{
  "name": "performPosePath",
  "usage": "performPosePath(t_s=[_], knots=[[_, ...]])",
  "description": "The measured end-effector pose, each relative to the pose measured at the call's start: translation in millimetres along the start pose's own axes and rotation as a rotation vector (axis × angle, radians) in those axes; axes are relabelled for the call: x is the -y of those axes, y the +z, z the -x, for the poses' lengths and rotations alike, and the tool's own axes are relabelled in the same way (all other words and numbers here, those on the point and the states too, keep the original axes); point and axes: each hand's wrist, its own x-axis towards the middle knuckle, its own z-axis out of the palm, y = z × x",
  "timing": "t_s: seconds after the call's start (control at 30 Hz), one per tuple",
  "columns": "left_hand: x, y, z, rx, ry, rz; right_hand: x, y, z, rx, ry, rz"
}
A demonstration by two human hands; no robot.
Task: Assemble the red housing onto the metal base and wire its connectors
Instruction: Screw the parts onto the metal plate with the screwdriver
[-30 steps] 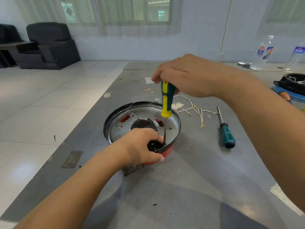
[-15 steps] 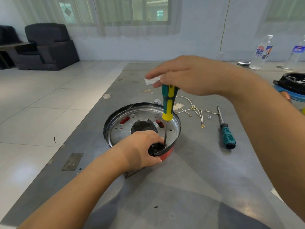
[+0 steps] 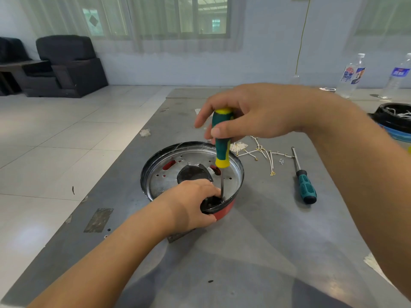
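Right grip [image 3: 251, 112] grasps screwdriver [image 3: 221, 138] upright.
Left grip [image 3: 191, 203] clasps the red housing [image 3: 224, 211] rim (metal base [image 3: 169, 181] seated inside) on table [image 3: 255, 252].

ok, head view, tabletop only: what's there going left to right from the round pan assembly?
Round metal base in its red housing → green-and-yellow screwdriver held upright in it → loose white wires with ring terminals → teal-handled screwdriver lying flat → clear plastic water bottle → black tray of wires.
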Motion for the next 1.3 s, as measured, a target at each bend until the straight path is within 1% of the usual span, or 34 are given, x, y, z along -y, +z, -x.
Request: performPosePath(t_s=[0.03, 0.1, 0.13, 0.17, 0.2, 0.27, 0.3, 0.33, 0.37, 0.4, 0.43, 0.53, 0.57, 0.6, 0.63, 0.7, 0.73, 0.8, 0.83, 0.87, 0.93, 0.97, 1.0, 1.03, 1.07, 1.13, 1.17, 1.2, 1.23, 1.27, 1.3], knots=[[0.0, 0.6, -0.4, 0.001, -0.002, -0.004, -2.1, 4.0, -2.1, -0.078, -0.009, 0.066], [0.5, 1.3, 0.1, -0.001, -0.008, -0.010, -5.1, 13.4, -8.0, -0.265, 0.009, 0.347], [0.8, 1.4, 0.5, 0.000, -0.010, -0.018, -7.0, 16.6, -11.3, -0.316, 0.027, 0.452], [1.4, 1.8, 0.7, 0.003, -0.012, -0.026, -9.0, 17.2, -13.2, -0.320, 0.041, 0.458], [2.4, 2.4, 0.7, 0.007, -0.013, -0.030, -10.3, 15.9, -13.6, -0.272, 0.061, 0.343], [3.7, 2.8, 0.2, 0.009, -0.013, -0.030, -12.6, 9.7, -12.5, -0.140, 0.094, -0.038], [3.7, 2.5, -0.1, 0.010, -0.014, -0.031, -14.4, 5.9, -9.8, -0.085, 0.086, -0.183], [3.5, 2.4, -0.3, 0.010, -0.014, -0.033, -15.7, 3.5, -7.6, -0.050, 0.059, -0.264], [3.6, 2.7, -0.5, 0.006, -0.010, -0.032, -16.1, 2.5, -5.7, -0.032, 0.027, -0.273], [3.7, 2.9, -0.4, 0.000, -0.006, -0.029, -17.3, 4.0, -4.8, -0.060, -0.007, -0.221], [3.8, 2.8, 0.2, -0.006, -0.002, -0.025, -18.9, 7.3, -4.9, -0.134, -0.038, -0.115], [4.6, 3.1, 1.4, -0.015, -0.006, -0.021, -17.7, 16.1, -7.7, -0.348, -0.068, 0.342], [5.0, 3.4, 1.2, -0.013, -0.007, -0.021, -16.3, 17.9, -9.6, -0.365, -0.064, 0.417], [5.2, 3.8, 0.9, -0.013, -0.007, -0.019, -15.5, 17.4, -10.5, -0.344, -0.046, 0.411], [5.5, 4.1, 0.5, -0.017, -0.006, -0.017, -15.0, 14.7, -11.0, -0.289, -0.005, 0.292], [5.3, 4.0, 0.7, -0.023, -0.005, -0.013, -16.1, 7.2, -10.4, -0.158, 0.091, -0.043], [5.1, 3.9, 1.1, -0.025, -0.004, -0.011, -17.5, 3.1, -7.8, -0.111, 0.100, -0.133], [4.7, 3.9, 1.6, -0.032, -0.001, -0.010, -18.1, -1.5, -3.1, -0.061, 0.048, -0.153], [4.3, 3.5, 1.6, -0.034, 0.000, -0.010, -17.4, 0.3, -1.4, -0.073, 0.002, -0.094], [4.1, 3.2, 1.4, -0.032, 0.000, -0.010, -16.4, 4.4, -0.3, -0.123, -0.039, 0.013], [4.0, 3.8, 1.2, -0.030, -0.002, -0.010, -15.8, 12.8, -2.8, -0.302, -0.082, 0.306], [3.8, 3.9, 1.3, -0.032, -0.001, -0.012, -16.0, 16.9, -5.0, -0.385, -0.069, 0.445], [3.6, 3.6, 1.4, -0.033, 0.000, -0.013, -16.1, 19.1, -7.5, -0.434, -0.037, 0.524], [3.5, 3.4, 1.4, -0.036, 0.001, -0.012, -15.6, 18.8, -8.9, -0.421, 0.001, 0.533], [3.5, 3.2, 1.5, -0.039, 0.002, -0.010, -16.0, 16.7, -9.8, -0.358, 0.038, 0.442], [3.2, 2.6, 1.1, -0.030, 0.006, -0.012, -17.6, 10.2, -9.8, -0.187, 0.085, 0.074], [3.0, 2.2, 0.8, -0.023, 0.007, -0.015, -17.7, 7.5, -8.5, -0.126, 0.075, -0.108], [3.0, 2.0, 0.8, -0.022, 0.010, -0.016, -18.4, 6.1, -7.0, -0.094, 0.053, -0.231], [3.1, 1.9, 1.5, -0.027, 0.013, -0.013, -18.1, 6.6, -6.0, -0.079, 0.030, -0.264], [3.1, 1.9, 2.2, -0.037, 0.016, -0.008, -18.7, 9.9, -6.2, -0.109, -0.005, -0.207], [3.0, 2.1, 2.8, -0.047, 0.018, -0.004, -18.7, 14.3, -6.6, -0.181, -0.037, -0.082]])
